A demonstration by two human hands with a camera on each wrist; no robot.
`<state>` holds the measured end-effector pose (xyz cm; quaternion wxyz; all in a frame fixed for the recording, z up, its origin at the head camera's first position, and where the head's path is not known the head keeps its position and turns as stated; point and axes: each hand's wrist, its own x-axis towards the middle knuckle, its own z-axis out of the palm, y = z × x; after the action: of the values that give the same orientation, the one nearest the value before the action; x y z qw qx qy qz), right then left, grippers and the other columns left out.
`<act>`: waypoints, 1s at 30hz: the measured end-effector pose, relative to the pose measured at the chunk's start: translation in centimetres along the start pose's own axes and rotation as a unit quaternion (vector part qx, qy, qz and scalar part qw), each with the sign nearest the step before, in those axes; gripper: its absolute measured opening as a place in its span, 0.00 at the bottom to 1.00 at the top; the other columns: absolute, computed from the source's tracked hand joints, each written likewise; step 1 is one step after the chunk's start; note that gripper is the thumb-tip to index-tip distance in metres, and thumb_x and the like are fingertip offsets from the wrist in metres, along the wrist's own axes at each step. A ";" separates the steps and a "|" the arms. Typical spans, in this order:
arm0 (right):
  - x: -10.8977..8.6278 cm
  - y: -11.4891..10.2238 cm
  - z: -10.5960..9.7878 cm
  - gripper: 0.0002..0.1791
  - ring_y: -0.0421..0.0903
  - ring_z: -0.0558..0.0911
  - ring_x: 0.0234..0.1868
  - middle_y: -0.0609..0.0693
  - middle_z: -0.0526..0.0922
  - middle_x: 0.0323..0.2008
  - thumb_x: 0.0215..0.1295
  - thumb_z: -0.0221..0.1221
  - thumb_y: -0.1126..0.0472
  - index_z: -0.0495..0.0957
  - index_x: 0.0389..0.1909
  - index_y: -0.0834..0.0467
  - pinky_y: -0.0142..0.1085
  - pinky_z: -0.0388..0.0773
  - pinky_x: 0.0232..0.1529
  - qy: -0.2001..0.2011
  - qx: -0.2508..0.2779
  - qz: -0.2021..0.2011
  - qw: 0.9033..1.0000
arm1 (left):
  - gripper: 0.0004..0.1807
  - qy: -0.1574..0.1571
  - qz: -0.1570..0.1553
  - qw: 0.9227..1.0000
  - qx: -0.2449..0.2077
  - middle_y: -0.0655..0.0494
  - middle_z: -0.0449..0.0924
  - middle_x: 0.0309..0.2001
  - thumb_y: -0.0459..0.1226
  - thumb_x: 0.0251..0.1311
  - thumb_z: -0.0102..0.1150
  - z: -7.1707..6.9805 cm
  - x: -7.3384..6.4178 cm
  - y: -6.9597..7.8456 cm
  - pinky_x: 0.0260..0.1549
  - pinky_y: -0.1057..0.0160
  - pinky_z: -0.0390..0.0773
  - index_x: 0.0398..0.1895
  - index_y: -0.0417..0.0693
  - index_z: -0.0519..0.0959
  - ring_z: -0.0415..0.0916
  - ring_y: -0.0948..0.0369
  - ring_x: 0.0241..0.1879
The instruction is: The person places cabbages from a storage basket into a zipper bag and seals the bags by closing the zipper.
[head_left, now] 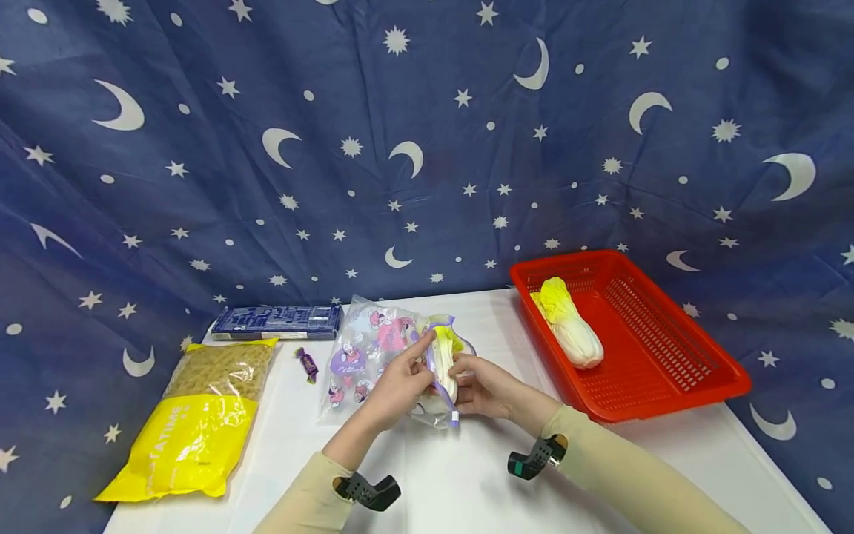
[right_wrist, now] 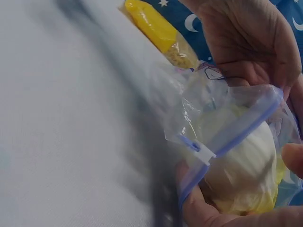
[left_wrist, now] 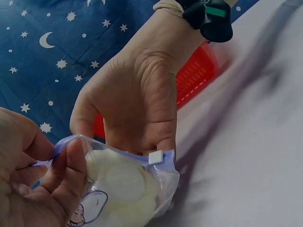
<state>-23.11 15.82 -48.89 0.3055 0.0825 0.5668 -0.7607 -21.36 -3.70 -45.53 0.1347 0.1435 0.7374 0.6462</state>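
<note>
Lying bagged, cabbage (head_left: 443, 363) points away lengthwise.

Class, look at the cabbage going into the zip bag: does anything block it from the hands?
Nothing visible does. The left hand and right hand already hold the zip bag at its open mouth, and the cabbage sits partly inside, its leafy top still protruding.
</note>
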 end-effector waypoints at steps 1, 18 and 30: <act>0.0 0.0 -0.1 0.47 0.57 0.80 0.52 0.69 0.71 0.58 0.62 0.56 0.62 0.46 0.81 0.54 0.51 0.82 0.52 -0.001 0.006 0.003 1.000 | 0.40 0.000 0.001 1.000 -0.002 0.53 0.70 0.24 0.24 0.65 0.50 0.0 0.0 0.0 0.26 0.69 0.78 0.81 0.52 0.59 0.68 0.61 0.26; -0.5 -0.1 0.6 0.51 0.53 0.81 0.49 0.64 0.71 0.61 0.57 0.65 0.73 0.53 0.80 0.52 0.42 0.84 0.42 -0.043 -0.206 -0.074 0.975 | 0.40 -0.001 0.023 1.000 0.010 0.55 0.68 0.25 0.25 0.65 0.49 -0.5 0.2 -0.2 0.18 0.71 0.68 0.81 0.55 0.59 0.65 0.64 0.23; 0.9 -1.5 0.1 0.49 0.52 0.86 0.45 0.62 0.79 0.55 0.62 0.66 0.67 0.51 0.81 0.53 0.41 0.86 0.44 -0.093 -0.198 -0.057 0.974 | 0.40 -0.019 -0.003 0.995 -0.101 0.41 0.78 0.52 0.26 0.67 0.49 -0.8 0.0 -1.0 0.36 0.66 0.81 0.81 0.61 0.59 0.74 0.60 0.34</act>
<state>-24.62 15.72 -48.06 0.3234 -0.0833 0.6788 -0.6540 -21.69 -4.53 -46.41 0.1644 0.1397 0.6658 0.7142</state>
